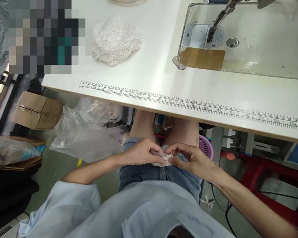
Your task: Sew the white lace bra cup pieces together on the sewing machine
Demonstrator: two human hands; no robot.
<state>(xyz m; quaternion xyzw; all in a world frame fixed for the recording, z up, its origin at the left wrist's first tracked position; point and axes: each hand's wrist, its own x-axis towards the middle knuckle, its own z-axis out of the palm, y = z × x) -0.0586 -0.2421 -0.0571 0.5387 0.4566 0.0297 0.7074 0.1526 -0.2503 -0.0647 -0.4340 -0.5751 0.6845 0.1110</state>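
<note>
- Currently, a small white lace piece [167, 158] is sitting between two sets of fingertips, just above the lap, below the table's front edge.
- Left hand [145, 152] is pinching its left side, thumb and fingers closing on the sheer part.
- Right hand [191, 158] is pinching the opposite side, thumb below, index finger above. Both grips are looking light and precise; exact contact under the fingers is hiding from view.
- Two-sided hold is probably spreading the piece, so the holed lace is facing up where the eyes can check it. Forearms are angling inward, likely for steadiness.
- Denim shorts [144, 173] are lying right under the work; lap is probably serving as a backstop for something this small.
- Table [156, 39] is standing just beyond the hands, with a ruler scale [171, 100] running along its near edge, presumably there for quick measuring.
- Lace pile [116, 43] is resting on the tabletop, left of the sewing machine [210, 34], likely parked within reach but off the machine bed. Neither hand is touching either one.
- Purple basket [210, 148] is showing beside the right knee, under the table.
- Clear plastic bag [89, 142] and cardboard box [37, 110] are sitting lower left; red stool [263, 165] is standing lower right, well apart from the handwork.
</note>
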